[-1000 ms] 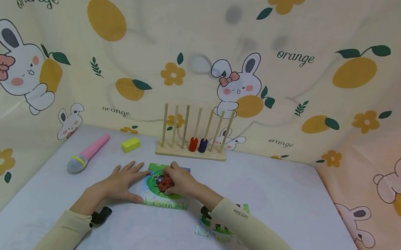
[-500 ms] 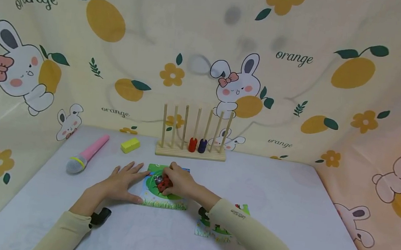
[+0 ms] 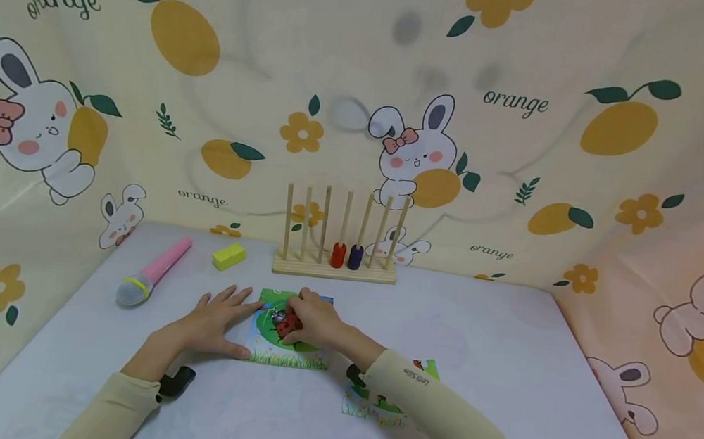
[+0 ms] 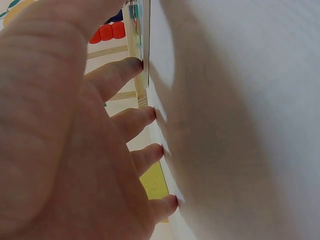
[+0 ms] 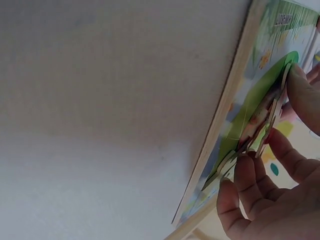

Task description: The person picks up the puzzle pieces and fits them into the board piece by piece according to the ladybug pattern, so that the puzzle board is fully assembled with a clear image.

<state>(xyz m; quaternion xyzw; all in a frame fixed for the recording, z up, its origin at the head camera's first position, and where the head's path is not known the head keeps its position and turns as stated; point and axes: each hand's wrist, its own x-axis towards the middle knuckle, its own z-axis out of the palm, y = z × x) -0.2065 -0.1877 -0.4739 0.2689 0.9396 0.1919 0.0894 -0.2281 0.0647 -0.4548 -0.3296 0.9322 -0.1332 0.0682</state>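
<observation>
A wooden picture board (image 3: pixel 287 359) with grass along its near edge and a ladybug on a green leaf lies flat on the table. My left hand (image 3: pixel 211 322) is spread beside it, its thumb and index fingertip touching the board's left edge. Above the board my right hand (image 3: pixel 316 322) pinches a thin wooden puzzle piece (image 5: pixel 274 117) between thumb and fingers. That piece stands tilted over the leaf picture in the right wrist view. Part of the ladybug (image 3: pixel 285 322) shows beside the right fingers; the hand covers the board's right side.
Several loose puzzle pieces (image 3: pixel 387 414) lie under and beside the right forearm, partly hidden. At the back stands a wooden peg rack (image 3: pixel 334 269) with red and dark blue beads. A yellow block (image 3: pixel 229 256) and a pink toy microphone (image 3: pixel 156 268) lie at the back left.
</observation>
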